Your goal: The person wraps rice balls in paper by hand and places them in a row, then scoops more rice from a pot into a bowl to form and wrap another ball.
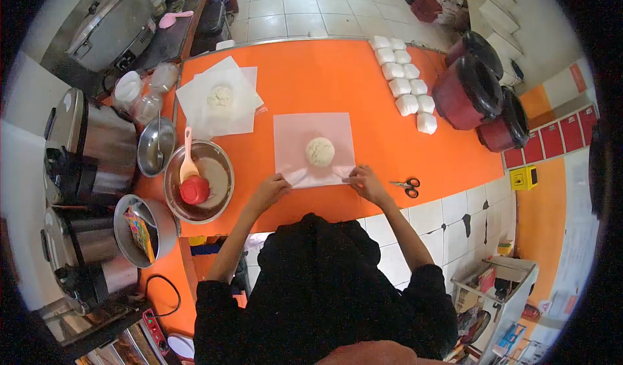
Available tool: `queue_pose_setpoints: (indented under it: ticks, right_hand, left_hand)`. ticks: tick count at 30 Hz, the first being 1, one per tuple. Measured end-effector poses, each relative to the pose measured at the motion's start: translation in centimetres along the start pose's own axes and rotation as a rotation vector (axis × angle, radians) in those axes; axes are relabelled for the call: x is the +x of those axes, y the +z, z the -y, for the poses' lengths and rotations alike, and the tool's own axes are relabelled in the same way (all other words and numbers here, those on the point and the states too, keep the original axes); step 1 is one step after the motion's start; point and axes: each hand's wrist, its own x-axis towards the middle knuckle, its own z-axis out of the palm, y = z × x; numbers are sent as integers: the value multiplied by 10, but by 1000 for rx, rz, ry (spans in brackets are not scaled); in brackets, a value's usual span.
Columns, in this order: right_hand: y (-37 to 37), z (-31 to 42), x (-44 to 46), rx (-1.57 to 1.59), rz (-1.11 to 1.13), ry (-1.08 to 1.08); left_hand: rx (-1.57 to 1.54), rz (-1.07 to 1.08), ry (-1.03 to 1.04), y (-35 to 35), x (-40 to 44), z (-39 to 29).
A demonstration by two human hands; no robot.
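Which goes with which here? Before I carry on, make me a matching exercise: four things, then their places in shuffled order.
Things
1. Scissors
2. Nearer white mound
3. Red cup
4. White packets

Places
A. In a metal bowl
B. Beside the dark red pots
C. On the paper sheet that both hands touch
D. On the orange table, right of the right hand

Pairs: 1-D, 2-C, 3-A, 4-B

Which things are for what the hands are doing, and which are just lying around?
Seem part of the job:
paper sheet, its near edge held by the left hand and right hand
white mound on it
other sheets, with another mound
white parcels, probably

Seem just lying about:
scissors
pink scoop
yellow box
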Motion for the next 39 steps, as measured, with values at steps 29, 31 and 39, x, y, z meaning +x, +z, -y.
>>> queue_pose_setpoints:
  ticks: [29,31,39]
  right_hand:
    - [31,-58,129,-246,-398,70]
    - [28,-58,154,-269,-237,51]
    - [-19,-34,173,-446,78,50]
  left_hand:
    - [590,-115,391,74,58,-24]
    - [653,-78,400,81,59,-24]
    - [726,-151,354,76,70,-26]
